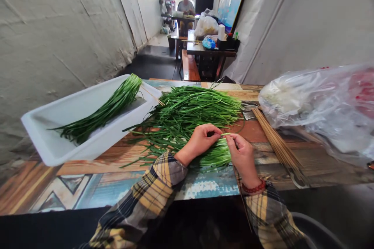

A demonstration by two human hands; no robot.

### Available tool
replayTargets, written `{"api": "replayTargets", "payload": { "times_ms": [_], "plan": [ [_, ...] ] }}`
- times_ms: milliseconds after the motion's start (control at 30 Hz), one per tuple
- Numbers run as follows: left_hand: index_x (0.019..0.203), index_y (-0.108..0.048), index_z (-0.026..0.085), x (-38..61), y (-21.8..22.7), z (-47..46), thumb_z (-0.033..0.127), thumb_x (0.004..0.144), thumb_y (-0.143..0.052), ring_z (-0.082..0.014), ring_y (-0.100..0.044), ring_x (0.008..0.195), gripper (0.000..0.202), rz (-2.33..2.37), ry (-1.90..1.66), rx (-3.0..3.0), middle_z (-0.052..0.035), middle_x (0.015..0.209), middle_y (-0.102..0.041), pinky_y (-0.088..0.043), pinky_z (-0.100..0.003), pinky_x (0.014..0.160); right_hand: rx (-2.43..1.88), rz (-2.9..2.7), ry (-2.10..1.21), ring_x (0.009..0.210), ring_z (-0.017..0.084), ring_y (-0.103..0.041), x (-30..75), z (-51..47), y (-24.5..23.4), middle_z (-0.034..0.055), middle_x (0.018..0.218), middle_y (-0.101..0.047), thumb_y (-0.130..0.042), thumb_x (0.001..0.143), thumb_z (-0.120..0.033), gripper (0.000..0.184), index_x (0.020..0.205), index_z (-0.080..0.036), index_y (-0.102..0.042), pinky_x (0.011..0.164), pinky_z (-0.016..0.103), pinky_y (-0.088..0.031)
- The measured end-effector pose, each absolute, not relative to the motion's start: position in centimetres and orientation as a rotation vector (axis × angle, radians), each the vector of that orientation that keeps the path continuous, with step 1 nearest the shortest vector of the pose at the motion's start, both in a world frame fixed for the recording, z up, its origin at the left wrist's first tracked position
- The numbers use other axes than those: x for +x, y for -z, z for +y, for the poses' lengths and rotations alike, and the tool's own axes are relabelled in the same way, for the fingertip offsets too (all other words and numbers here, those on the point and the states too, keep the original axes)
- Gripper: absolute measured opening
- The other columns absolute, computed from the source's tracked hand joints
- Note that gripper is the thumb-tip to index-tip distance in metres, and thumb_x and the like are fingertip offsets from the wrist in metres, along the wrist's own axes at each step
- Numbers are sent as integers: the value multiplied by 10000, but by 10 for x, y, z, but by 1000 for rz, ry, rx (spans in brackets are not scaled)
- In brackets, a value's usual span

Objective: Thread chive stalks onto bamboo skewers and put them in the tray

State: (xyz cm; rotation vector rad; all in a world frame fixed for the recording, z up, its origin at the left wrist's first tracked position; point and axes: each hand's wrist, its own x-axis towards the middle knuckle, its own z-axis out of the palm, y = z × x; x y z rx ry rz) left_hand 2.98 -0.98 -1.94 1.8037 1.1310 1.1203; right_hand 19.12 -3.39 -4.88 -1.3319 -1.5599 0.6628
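A big loose pile of green chives [189, 114] lies on the wooden table [117, 163] in front of me. My left hand [200, 140] rests on the near part of the pile, fingers curled and pinching a chive stalk [225, 134]. My right hand [241, 153] is closed too, pinching the same stalk's end; a thin bamboo skewer runs from it back toward my body. A trimmed clump of chives lies under both hands.
A white plastic tray [58, 140] at the left holds a skewered chive bundle [102, 113]. A bundle of bamboo skewers [277, 144] lies to the right, beside a large plastic bag [324, 105]. Further back stand other tables and a seated person [186, 6].
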Motion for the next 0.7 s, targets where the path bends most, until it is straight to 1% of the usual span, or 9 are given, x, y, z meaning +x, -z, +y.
{"api": "replayTargets", "payload": {
  "times_ms": [233,333,433,500,567,633,700],
  "plan": [
    [699,-678,125,32,20,-10,100,738,-603,-103,-551,660,88,1172,-1171,1811,-11,694,-646,-406,-202,629,-1274,-1551,-740,726,183,-628,191,-33,53,51,823,-708,-520,870,-449,319,859,-174,-681,665,278,-474],
    [706,-675,123,32,20,-10,101,736,-604,-100,-545,648,80,1192,-1170,1806,-7,687,-641,-402,-197,614,-1262,-1563,-746,731,182,-628,191,-34,52,43,822,-704,-522,873,-444,306,854,-180,-676,680,283,-471],
    [718,-672,122,30,21,-9,104,742,-601,-99,-548,646,78,1227,-1186,1789,-5,691,-641,-404,-196,614,-1284,-1560,-727,751,185,-624,192,-35,49,44,835,-697,-489,890,-448,318,847,-183,-660,690,290,-464],
    [722,-670,124,30,22,-8,102,747,-596,-99,-551,650,82,1239,-1197,1797,-3,695,-642,-408,-198,623,-1296,-1512,-683,786,190,-618,193,-34,48,50,856,-687,-443,912,-449,335,889,-184,-646,710,299,-460],
    [724,-669,127,29,23,-8,99,752,-593,-100,-552,656,86,1240,-1205,1828,-4,697,-641,-408,-203,634,-1279,-1446,-675,799,189,-614,193,-33,48,56,876,-673,-410,927,-439,339,975,-182,-624,726,312,-467],
    [719,-666,132,29,23,-8,97,757,-591,-103,-552,665,91,1227,-1210,1873,-5,699,-637,-407,-208,641,-1251,-1420,-662,800,187,-613,193,-31,48,63,903,-663,-447,911,-428,317,1030,-181,-606,732,325,-480],
    [713,-660,137,30,24,-9,96,763,-585,-107,-552,674,99,1203,-1207,1919,-7,702,-632,-406,-212,646,-1238,-1460,-594,810,188,-608,192,-29,47,70,942,-654,-528,869,-409,280,1015,-186,-614,736,334,-487]
  ]
}}
